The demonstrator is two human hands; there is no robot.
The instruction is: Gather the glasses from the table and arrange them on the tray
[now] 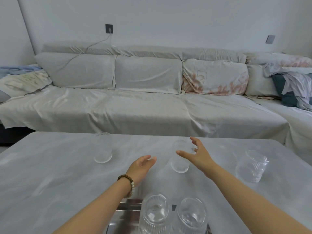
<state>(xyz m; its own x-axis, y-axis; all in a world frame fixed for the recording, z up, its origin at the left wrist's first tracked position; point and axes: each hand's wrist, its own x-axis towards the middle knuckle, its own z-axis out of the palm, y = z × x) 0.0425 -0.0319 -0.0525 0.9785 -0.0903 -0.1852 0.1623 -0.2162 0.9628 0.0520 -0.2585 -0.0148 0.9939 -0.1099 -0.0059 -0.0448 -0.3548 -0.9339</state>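
Three clear ribbed glasses stand on the grey table: one far left (pixel 103 147), one in the middle (pixel 180 162), one at the right (pixel 253 166). Two more glasses (pixel 154 215) (pixel 191 217) stand side by side on a shiny metal tray (pixel 125 215) at the near edge. My right hand (pixel 196 155) is open, its fingers spread around the upper part of the middle glass without closing on it. My left hand (pixel 141 168), with a bead bracelet on the wrist, is open and empty, just left of that glass.
A long sofa (pixel 152 105) covered in pale sheets runs behind the table (pixel 50 174), with cushions and crumpled bedding at both ends. A wall socket (pixel 109 28) with a cable sits above it.
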